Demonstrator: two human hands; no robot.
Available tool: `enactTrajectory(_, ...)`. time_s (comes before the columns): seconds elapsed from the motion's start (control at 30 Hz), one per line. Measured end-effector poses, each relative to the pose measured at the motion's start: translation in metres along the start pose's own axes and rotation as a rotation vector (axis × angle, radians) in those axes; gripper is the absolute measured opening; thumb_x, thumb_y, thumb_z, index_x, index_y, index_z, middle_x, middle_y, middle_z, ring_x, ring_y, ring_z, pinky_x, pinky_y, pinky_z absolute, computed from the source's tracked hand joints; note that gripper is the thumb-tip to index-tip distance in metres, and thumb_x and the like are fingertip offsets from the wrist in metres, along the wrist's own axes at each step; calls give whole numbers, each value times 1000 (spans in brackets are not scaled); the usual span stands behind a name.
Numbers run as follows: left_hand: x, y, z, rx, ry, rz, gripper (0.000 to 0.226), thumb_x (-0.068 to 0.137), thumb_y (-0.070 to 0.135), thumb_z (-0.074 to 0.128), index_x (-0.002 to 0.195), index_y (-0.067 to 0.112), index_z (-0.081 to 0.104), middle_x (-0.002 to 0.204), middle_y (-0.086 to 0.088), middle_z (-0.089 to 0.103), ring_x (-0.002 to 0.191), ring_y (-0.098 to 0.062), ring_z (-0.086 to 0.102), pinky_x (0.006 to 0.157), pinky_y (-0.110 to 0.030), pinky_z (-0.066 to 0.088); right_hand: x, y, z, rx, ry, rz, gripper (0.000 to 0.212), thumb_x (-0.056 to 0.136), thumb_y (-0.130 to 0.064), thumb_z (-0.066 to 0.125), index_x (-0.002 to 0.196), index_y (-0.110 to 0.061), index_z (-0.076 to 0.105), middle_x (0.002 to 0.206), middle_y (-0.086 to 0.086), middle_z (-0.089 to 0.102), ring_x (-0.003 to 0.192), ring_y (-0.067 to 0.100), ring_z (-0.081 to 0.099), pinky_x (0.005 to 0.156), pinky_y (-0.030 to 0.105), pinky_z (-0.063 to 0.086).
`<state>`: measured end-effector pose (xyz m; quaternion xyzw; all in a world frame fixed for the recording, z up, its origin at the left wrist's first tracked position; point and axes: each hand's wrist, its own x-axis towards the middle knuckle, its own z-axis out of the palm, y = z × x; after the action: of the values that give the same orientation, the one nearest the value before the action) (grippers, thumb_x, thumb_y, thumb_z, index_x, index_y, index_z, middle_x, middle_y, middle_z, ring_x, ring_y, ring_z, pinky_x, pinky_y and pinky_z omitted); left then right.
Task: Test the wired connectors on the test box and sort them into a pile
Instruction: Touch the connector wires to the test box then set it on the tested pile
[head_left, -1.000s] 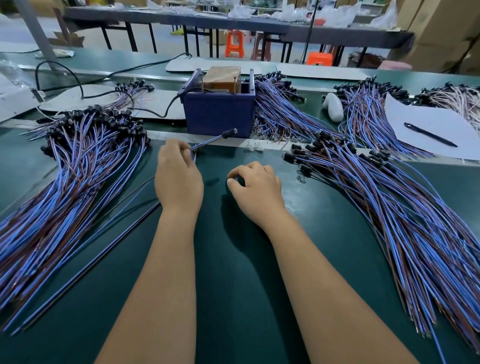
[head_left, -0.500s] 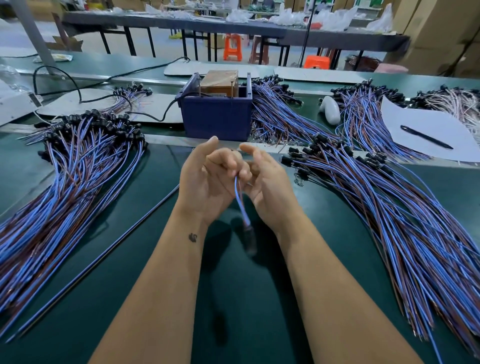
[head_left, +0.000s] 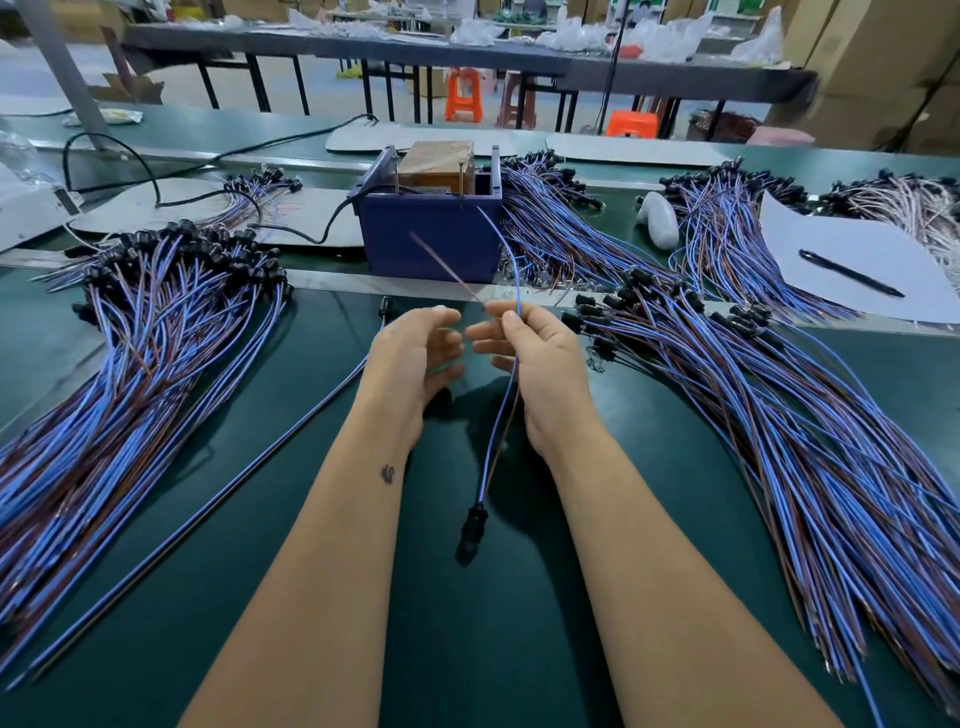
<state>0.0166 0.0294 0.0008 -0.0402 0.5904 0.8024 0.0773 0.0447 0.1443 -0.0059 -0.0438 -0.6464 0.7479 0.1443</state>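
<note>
My right hand (head_left: 535, 364) pinches a wired connector's blue and brown wires (head_left: 506, 395) near their upper part. Its black plug (head_left: 472, 525) hangs below, over the green table. The blue wire end rises toward the blue test box (head_left: 431, 244); the brown end sticks up and left, blurred. My left hand (head_left: 415, 353) hovers just left of the wires, fingers relaxed, holding nothing. One single wired connector (head_left: 208, 504) lies on the table to the left. A big pile (head_left: 130, 374) lies at left and another pile (head_left: 779, 405) at right.
A white sheet (head_left: 857, 260) with a black pen (head_left: 852, 274) lies at back right beside a white object (head_left: 658, 221). More wire bundles (head_left: 550, 228) lie behind the box. A black cable (head_left: 156, 187) runs at back left. Metal strip (head_left: 322, 280) crosses the table.
The hands have moved apart and the left hand has let go. The held wires have slid so the plug hangs lower. The two loose wire ends now point up toward the box.
</note>
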Motion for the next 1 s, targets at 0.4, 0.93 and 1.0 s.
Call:
enactTrajectory(0.4,-6,-9,9,144,-132,175,24,100,5,49,97,15,71,71,6,73,66,-3,68,64,-19,56,2,10,8,-124,-57,6,23,98,1,44,101,3,67,84,17,68,77,23,63,80,41,55)
enactTrajectory(0.93,8,-14,-8,527,165,346,25,98,20,47,85,32,65,56,13,54,51,-3,55,54,-23,44,1,8,2,-172,7,-112,30,99,-15,54,116,-39,62,62,-1,46,58,1,50,61,13,44)
enactTrajectory(1.0,7,-14,-10,551,173,350,23,98,22,47,88,31,66,50,16,49,49,-5,49,56,-27,46,1,7,2,-145,11,-99,27,100,-16,53,117,-34,64,60,-3,48,55,0,48,59,15,45)
